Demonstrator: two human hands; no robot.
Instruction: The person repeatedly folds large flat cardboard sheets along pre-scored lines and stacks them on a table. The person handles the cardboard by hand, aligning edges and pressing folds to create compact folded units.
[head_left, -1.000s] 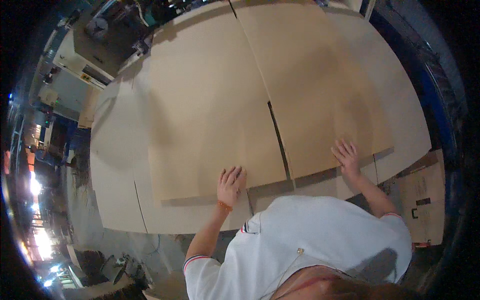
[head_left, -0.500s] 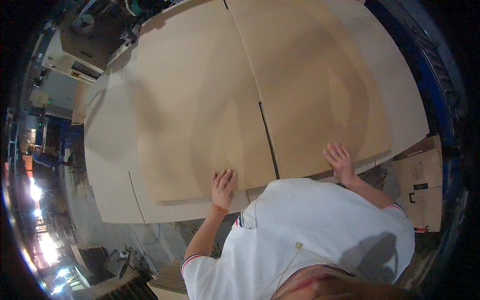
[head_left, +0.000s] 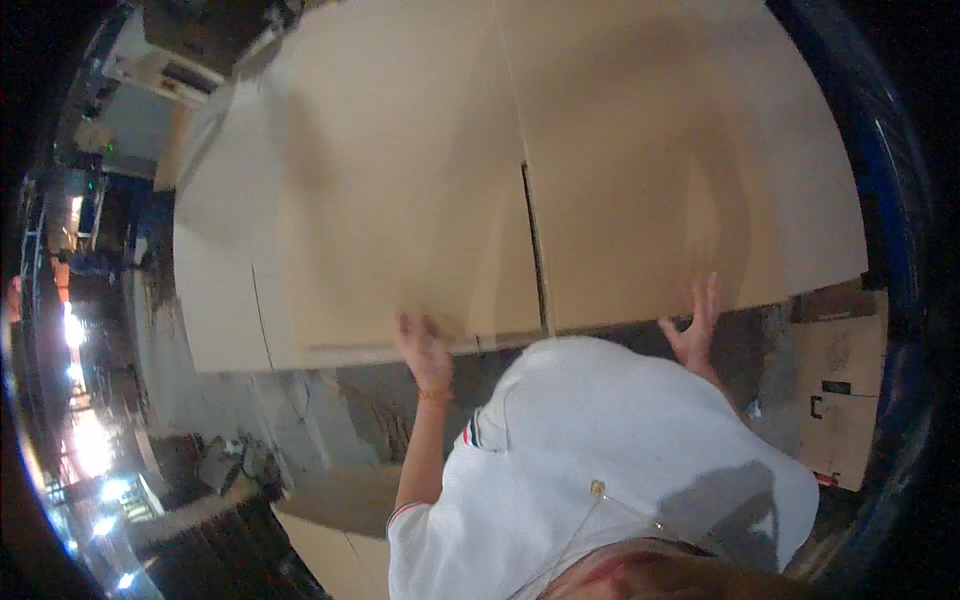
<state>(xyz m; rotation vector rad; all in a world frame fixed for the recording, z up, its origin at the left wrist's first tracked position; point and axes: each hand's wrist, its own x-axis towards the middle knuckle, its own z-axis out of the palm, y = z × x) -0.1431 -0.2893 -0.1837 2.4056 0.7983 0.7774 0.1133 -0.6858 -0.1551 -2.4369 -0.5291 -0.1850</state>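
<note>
A large brown cardboard sheet [head_left: 420, 190] lies flat in front of me, with a crease running away from me and a dark slot cut in from its near edge. Under it, a paler cardboard sheet [head_left: 225, 290] sticks out at the left and right. My left hand [head_left: 427, 355] is at the near edge, fingers apart and slightly blurred, over the brown sheet's border. Farther right, my right hand [head_left: 695, 325] has its thumb spread from its raised fingers beside the same edge. Neither hand grips anything that I can see.
A cardboard box [head_left: 842, 400] stands at the right, next to dark blue framing [head_left: 905, 230]. Stacked cardboard [head_left: 340, 530] lies low on the left. Grey floor [head_left: 350, 425] shows below the near edge. A pale machine cabinet [head_left: 165, 75] stands at the far left.
Both hands have gone from lying on the brown sheet to its near edge, and my right thumb has spread. The sheets' near edge sits higher in view; the view itself has also shifted.
</note>
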